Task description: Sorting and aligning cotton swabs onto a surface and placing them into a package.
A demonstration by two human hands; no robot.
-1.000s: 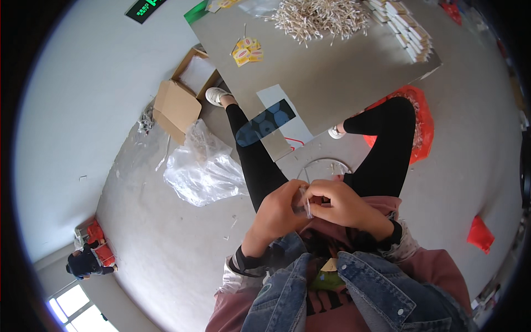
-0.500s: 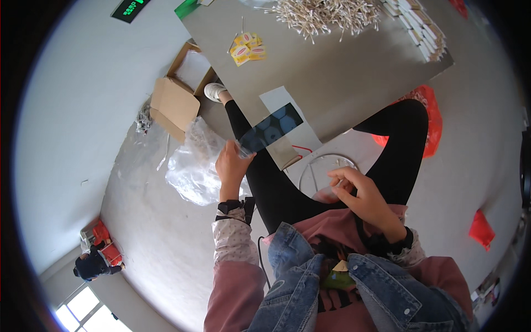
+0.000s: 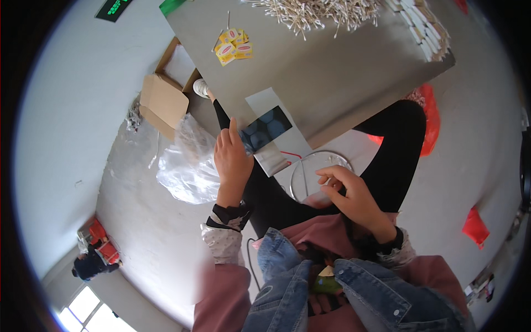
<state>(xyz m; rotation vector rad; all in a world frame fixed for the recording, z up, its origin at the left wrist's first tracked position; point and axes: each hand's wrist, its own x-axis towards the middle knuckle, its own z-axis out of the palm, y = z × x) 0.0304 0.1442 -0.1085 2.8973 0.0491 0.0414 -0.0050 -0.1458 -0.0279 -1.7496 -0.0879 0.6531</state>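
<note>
While your left hand (image 3: 232, 160) stretches up to the near edge of the grey counter (image 3: 332, 83), its fingers lie flat and open against the dark rectangular sheet with a honeycomb pattern (image 3: 267, 127) that overhangs that edge, touching but not clamping it. Your right hand (image 3: 354, 196) hovers over your lap, fingers loosely curled and pinched; whether they hold anything, I cannot tell.

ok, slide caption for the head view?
Seated person's left hand reaches a dark card at the table edge; right hand over lap.
</note>
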